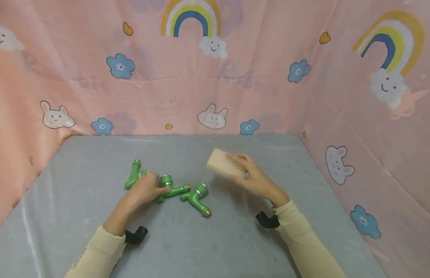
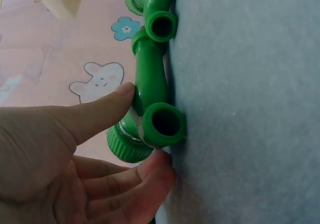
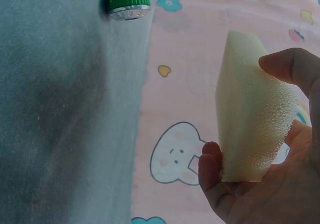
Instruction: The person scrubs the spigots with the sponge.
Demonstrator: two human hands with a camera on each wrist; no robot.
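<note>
**While the right hand (image 1: 253, 175) holds a pale sponge (image 1: 220, 162) aloft, the left hand (image 1: 143, 191) is busy at the middle green tap (image 1: 174, 191)**

Although the two hands work well apart, each has its own risk. The right grips the sponge above the desk (image 1: 208, 247), thumb on one side and fingers on the other, with much of the block sticking out past the fingertips. Because foam gives under pressure, a lopsided squeeze could tilt it or let it slip.

The left hand has its thumb against the body of the middle tap and its fingers curled in by the spout, in what looks like a light pinch; how firm it is, I cannot tell. That tap lies between the left green tap (image 1: 134, 173) and the right green tap (image 1: 194, 199), its brass end close to the right one's spout. Whether those two touch is unclear. If the middle tap were dragged or turned, that end could knock its neighbour askew. The left tap is near the fingers too, so a wide sweep might catch it. Rounded bodies could also roll if nudged off balance.
</note>
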